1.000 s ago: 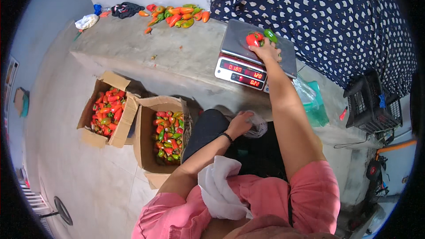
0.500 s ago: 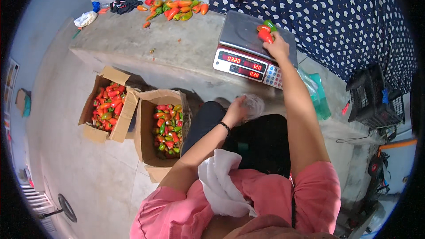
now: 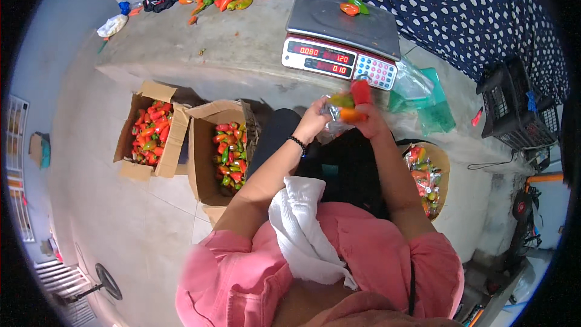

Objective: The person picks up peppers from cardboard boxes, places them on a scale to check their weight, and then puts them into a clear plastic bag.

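Observation:
My left hand [image 3: 312, 120], closed, grips a thin clear plastic bag [image 3: 330, 130]. Close against the bag, my right hand [image 3: 373, 123] is wrapped round several peppers: a red pepper [image 3: 361, 91] shows on top, an orange one [image 3: 351, 115] below, and a yellow-green one [image 3: 340, 102] beside the bag. Motion blurs them, so whether any are inside the bag is unclear. Beyond my hands stands a digital scale [image 3: 330, 23] with a grey pan and a lit red display. On its pan lie an orange-red pepper [image 3: 349, 9] and a green pepper [image 3: 359, 5].
Two cardboard boxes of peppers, one farther left [image 3: 162, 168] and one nearer [image 3: 197, 169], stand on the floor. Loose peppers [image 3: 225, 0] lie on the concrete ledge [image 3: 175, 45]. Right are green plastic bags [image 3: 437, 118], a box of bagged peppers [image 3: 445, 172] and a black crate [image 3: 514, 106].
My right hand has lifted several peppers off the scale and brought them back to the bag in my left hand. Two peppers stay on the pan, and the display reading has dropped.

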